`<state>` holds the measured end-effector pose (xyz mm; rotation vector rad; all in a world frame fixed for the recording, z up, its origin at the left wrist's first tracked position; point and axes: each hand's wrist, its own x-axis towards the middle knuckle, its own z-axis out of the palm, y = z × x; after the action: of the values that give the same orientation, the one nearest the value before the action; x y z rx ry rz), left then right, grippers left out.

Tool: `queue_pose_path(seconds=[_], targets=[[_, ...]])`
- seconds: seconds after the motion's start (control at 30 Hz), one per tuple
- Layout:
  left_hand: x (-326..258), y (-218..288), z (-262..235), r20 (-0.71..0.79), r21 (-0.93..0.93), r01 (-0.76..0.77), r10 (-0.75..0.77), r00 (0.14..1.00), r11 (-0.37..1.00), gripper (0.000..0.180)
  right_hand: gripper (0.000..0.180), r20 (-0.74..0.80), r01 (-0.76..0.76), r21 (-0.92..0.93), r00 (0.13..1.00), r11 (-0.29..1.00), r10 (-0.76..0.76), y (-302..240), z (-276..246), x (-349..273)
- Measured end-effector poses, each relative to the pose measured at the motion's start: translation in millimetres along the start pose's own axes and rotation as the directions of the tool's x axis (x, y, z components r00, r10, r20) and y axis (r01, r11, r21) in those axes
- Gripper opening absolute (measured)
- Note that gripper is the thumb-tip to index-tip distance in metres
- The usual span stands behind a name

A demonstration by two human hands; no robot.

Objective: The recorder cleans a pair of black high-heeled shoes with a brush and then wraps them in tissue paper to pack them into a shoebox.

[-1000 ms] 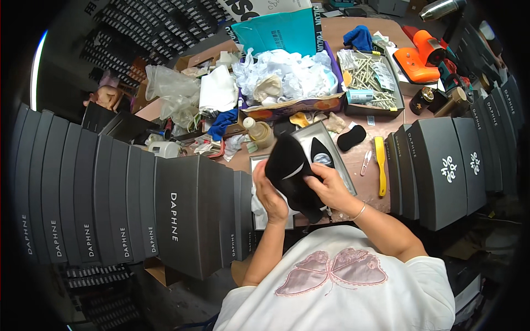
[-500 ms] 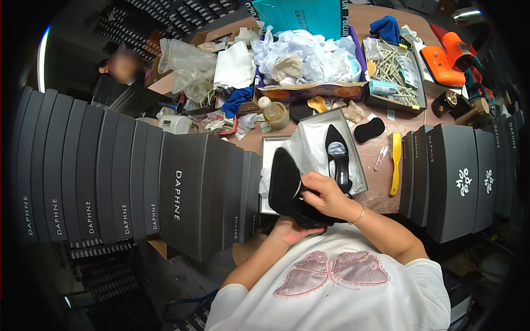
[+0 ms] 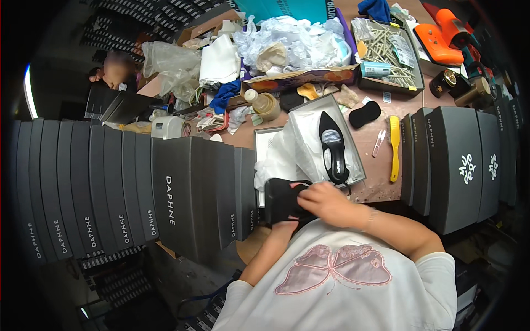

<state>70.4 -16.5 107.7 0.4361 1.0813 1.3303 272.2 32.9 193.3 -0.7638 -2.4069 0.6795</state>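
My left arm (image 3: 266, 256) slants up from the lower edge, left hand (image 3: 284, 225) mostly hidden; my right arm (image 3: 400, 229) angles inward, right hand (image 3: 327, 202) back-up, fingers bent.

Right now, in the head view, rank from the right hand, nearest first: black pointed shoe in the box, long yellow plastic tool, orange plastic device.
1. Black pointed shoe, directly ahead
2. Yellow plastic tool, ahead-right
3. Orange plastic device, far ahead-right

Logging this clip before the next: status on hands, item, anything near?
Left hand mostly hidden by black item. Right hand at the item, grip unclear. Black shoe in open box just beyond.
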Motion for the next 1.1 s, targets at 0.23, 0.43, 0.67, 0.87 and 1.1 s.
queue_pose_path(seconds=[0.23, 0.43, 0.67, 0.87, 1.1], targets=[[8, 21, -35, 0.196, 0.228, -0.145, 0.1, 0.975, 0.963, 0.025, 0.023, 0.414, -0.14, -0.26, 0.878, 0.955, 0.241, 5, 2, -60], [1, 26, 17, 0.227, 0.12, -0.113, 0.084, 0.97, 0.986, 0.029, 0.029, 0.058, 0.048, -0.111, 0.997, 0.993, -0.042, -11, 19, -4], [2, 35, -8, -0.018, -0.16, -0.01, 0.007, 1.0, 0.987, 0.027, 0.038, -0.066, -0.152, 0.052, 0.986, 0.987, 0.155, -8, -15, -53], [-11, 50, 59, 0.106, 0.658, -0.272, 0.271, 0.957, 0.702, 0.018, 0.033, -0.121, -0.074, 0.26, 0.987, 0.963, 0.109, 12, 63, 2], [-4, 45, 27, 0.135, 0.368, -0.115, 0.07, 0.988, 0.923, 0.025, 0.025, 0.283, -0.205, 0.824, 0.956, 0.529, -0.071, -2, 16, -9]])
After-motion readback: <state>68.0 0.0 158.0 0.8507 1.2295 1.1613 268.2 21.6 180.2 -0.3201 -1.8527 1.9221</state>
